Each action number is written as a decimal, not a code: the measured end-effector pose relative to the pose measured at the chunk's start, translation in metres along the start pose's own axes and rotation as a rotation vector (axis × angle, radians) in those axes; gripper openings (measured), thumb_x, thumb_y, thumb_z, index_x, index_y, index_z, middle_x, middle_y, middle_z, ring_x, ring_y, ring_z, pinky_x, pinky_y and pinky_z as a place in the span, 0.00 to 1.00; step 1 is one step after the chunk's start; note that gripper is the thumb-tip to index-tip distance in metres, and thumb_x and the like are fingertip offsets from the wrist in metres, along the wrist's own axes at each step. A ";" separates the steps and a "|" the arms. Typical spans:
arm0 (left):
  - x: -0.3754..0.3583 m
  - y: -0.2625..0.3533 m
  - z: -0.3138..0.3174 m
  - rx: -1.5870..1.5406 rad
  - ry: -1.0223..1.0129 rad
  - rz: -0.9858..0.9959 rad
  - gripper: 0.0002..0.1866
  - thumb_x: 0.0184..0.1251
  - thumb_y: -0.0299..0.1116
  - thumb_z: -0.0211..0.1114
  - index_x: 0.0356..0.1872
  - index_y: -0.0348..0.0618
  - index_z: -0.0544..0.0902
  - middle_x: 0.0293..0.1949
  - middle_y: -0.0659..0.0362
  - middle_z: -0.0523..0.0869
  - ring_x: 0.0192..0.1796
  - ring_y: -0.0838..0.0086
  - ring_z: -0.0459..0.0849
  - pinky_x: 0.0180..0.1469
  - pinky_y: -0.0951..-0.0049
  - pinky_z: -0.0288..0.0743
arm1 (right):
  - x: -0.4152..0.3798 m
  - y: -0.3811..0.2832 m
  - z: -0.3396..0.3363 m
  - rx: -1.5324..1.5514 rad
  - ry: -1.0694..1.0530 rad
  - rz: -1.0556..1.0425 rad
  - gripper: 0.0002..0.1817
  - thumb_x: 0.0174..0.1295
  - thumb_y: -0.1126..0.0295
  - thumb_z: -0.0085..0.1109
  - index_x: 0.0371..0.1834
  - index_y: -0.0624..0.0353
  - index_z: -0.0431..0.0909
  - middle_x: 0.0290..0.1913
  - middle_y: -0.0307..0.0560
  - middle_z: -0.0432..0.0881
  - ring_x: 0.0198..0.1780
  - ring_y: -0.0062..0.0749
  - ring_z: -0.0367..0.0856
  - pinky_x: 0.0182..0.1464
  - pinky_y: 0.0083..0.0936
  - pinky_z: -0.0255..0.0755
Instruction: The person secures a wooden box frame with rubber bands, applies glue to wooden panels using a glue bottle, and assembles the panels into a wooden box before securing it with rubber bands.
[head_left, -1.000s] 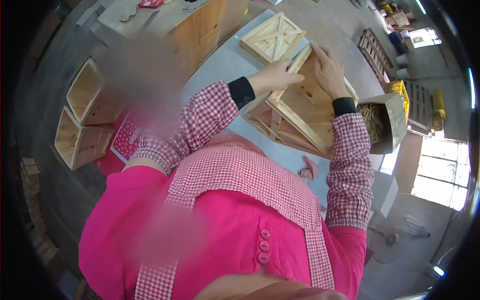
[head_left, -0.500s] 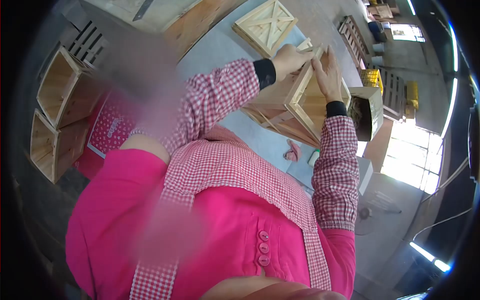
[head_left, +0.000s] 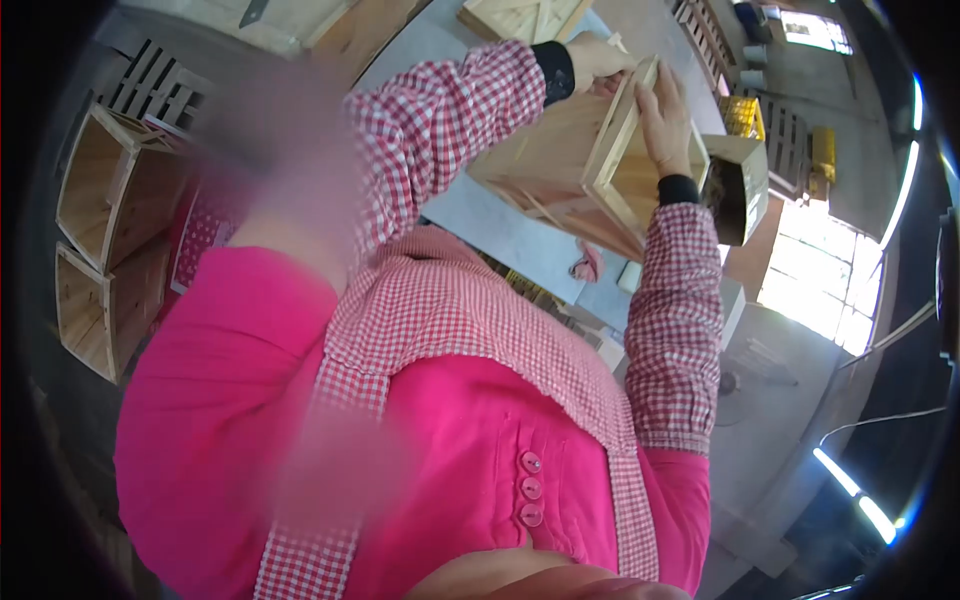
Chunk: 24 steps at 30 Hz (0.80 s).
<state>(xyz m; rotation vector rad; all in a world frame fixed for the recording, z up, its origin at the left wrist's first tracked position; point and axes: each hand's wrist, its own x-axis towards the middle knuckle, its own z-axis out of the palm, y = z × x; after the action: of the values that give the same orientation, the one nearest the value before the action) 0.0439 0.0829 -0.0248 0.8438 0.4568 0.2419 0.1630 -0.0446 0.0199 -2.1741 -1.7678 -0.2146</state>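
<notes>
A wooden crate, open box of pale slats, sits tilted on the grey desk, its open mouth turned toward the right edge of the view. It's the landmark; all else is placed rel. to it.

Left hand is at the crate's far top corner, fingers curled over the rim where two slats meet; closed grip on the wood. Right hand lies flat on the crate's right rim, fingers stretched out & pressed along the edge, not wrapped round anything. Both arms wear red-and-white check sleeves w/ black cuffs; the pink top and check apron fill the lower view.

Just right of the crate, touching or nearly so: a cardboard box on its side, dark opening facing the crate; contents too dim to tell. Beyond the crate's far side, at the top edge of the view: a flat wooden panel w/ crossed slats, partly cut off. Below the crate, on the desk near its front edge: a small pink rag.

Far left of the crate, well apart, on the floor: two more open wooden crates, stacked side by side, empty insides showing. Far right of the crate, past the cardboard box: a yellow bin and bright windows.
</notes>
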 end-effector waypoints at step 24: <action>0.010 0.001 -0.008 -0.227 -0.312 -0.198 0.09 0.72 0.37 0.58 0.33 0.43 0.76 0.21 0.69 0.72 0.22 0.84 0.71 0.33 0.79 0.77 | -0.001 0.006 0.008 -0.028 0.002 0.080 0.32 0.62 0.50 0.52 0.68 0.50 0.66 0.67 0.52 0.67 0.69 0.48 0.62 0.70 0.55 0.46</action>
<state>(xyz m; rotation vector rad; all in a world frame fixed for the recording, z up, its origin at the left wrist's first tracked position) 0.0491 0.0931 -0.0317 0.5949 0.2124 -0.0228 0.1680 -0.0443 0.0113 -2.2581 -1.6826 -0.2242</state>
